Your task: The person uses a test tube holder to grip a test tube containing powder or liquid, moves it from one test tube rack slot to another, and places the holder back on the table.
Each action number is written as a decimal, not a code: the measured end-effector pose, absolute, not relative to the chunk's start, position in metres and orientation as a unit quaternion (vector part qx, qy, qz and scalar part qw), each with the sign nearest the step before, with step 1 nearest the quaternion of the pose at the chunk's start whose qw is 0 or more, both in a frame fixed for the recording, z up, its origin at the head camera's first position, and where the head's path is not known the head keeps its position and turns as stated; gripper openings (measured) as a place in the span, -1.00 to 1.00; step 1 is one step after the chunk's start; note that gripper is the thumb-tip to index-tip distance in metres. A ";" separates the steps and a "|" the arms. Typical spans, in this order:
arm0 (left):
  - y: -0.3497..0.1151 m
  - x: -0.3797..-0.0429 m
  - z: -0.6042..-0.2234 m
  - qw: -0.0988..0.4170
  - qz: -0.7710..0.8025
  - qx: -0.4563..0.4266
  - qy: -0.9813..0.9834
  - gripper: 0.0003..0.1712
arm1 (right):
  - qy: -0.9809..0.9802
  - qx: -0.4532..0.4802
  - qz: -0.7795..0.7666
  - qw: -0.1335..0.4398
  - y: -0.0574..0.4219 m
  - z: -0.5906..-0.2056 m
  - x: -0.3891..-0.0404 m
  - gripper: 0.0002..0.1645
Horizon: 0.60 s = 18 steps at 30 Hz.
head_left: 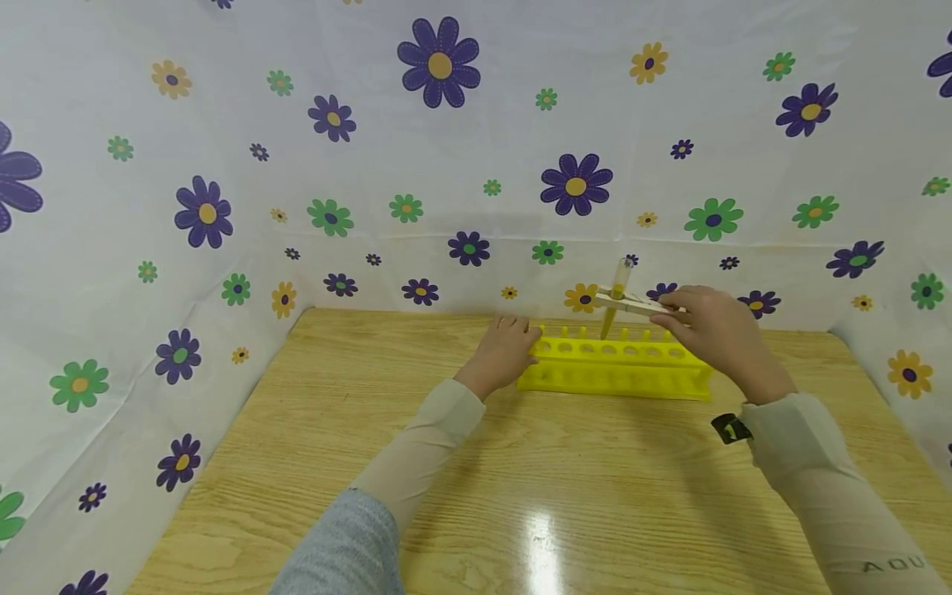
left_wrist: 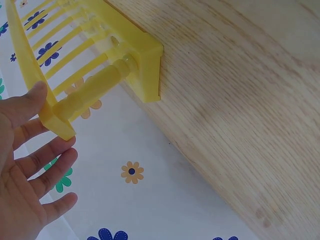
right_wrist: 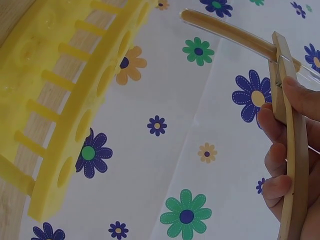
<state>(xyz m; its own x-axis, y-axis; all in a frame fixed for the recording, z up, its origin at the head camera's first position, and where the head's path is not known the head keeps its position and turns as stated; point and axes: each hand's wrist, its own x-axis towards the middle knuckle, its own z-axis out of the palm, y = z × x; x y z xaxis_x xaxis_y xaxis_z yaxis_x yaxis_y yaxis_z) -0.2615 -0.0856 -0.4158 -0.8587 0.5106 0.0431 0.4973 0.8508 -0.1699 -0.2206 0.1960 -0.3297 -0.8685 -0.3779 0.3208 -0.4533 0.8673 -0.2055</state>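
Glass tube (right_wrist: 230, 33) with amber contents slants, its lower end leaning left, apart from the holes of the yellow rack (head_left: 613, 364). It lies left of the nearer right hand (head_left: 717, 330), whose fingers pinch a wooden clamp (right_wrist: 298, 160) around it. Farther left, the left hand (head_left: 502, 351) grips the rack's left end.

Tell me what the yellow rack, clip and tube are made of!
Rack: probably plastic, smooth, evenly yellow with a soft shine. Clip: looks like wood, from its pale tan, matte surface. Tube: glass or clear plastic, can't tell which; shiny, with brownish filling showing through.
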 end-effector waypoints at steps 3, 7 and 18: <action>-0.086 -0.261 -0.415 0.044 0.077 -0.263 -0.961 -0.48 | -0.955 0.220 0.137 0.144 0.199 -0.330 -0.221 -0.63; -0.086 -0.262 -0.416 0.043 0.078 -0.264 -0.960 -0.48 | -0.954 0.222 0.135 0.152 0.203 -0.331 -0.220 -0.65; -0.086 -0.261 -0.415 0.045 0.079 -0.266 -0.960 -0.49 | -0.955 0.216 0.131 0.157 0.209 -0.327 -0.219 -0.63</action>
